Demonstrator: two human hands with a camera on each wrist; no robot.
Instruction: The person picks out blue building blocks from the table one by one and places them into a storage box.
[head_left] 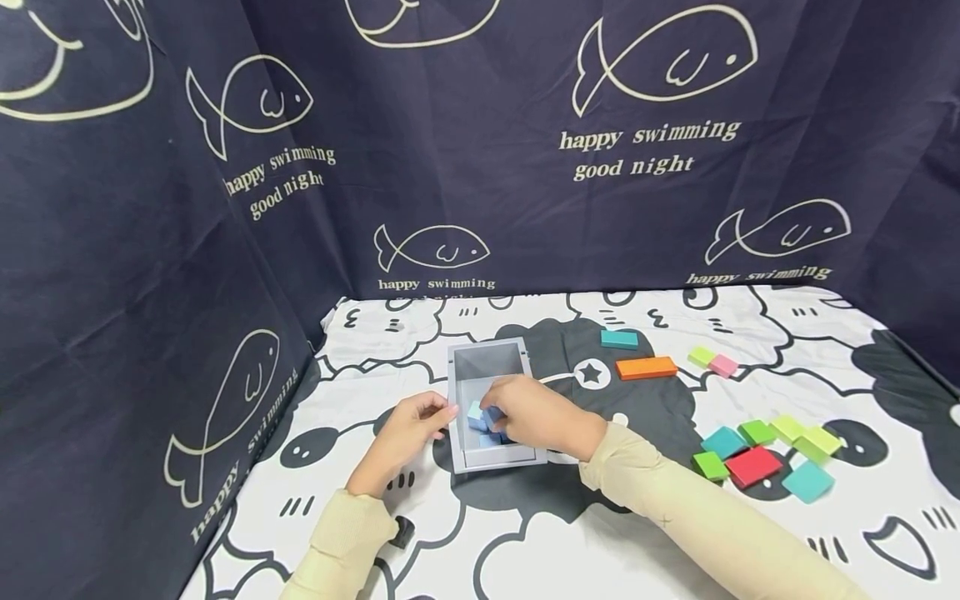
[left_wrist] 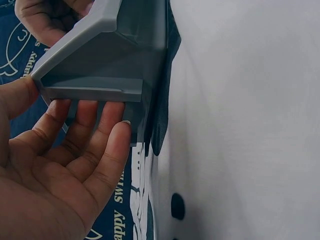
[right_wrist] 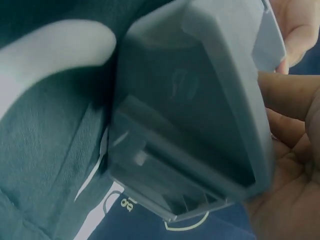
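Note:
A grey open-topped box (head_left: 487, 343) stands on the patterned cloth. My left hand (head_left: 408, 429) holds its left side; in the left wrist view the thumb lies at the rim and the fingertips (left_wrist: 114, 111) reach under a ledge of the box wall (left_wrist: 95, 60). My right hand (head_left: 543, 412) reaches down into the box with curled fingers and seems to pinch a blue block (head_left: 491, 417). A light blue block (head_left: 475, 412) and other blue blocks (head_left: 491, 439) lie beside those fingers. The box wall (right_wrist: 175, 85) hides the right fingertips in the right wrist view.
To the right lies a group of coloured blocks, among them a red block (head_left: 754, 467) and a teal block (head_left: 807, 481). Farther back are an orange block (head_left: 647, 368), a teal block (head_left: 618, 338), and a pink block (head_left: 723, 365) touching a lime block (head_left: 701, 357). Dark curtains (head_left: 450, 183) enclose the table.

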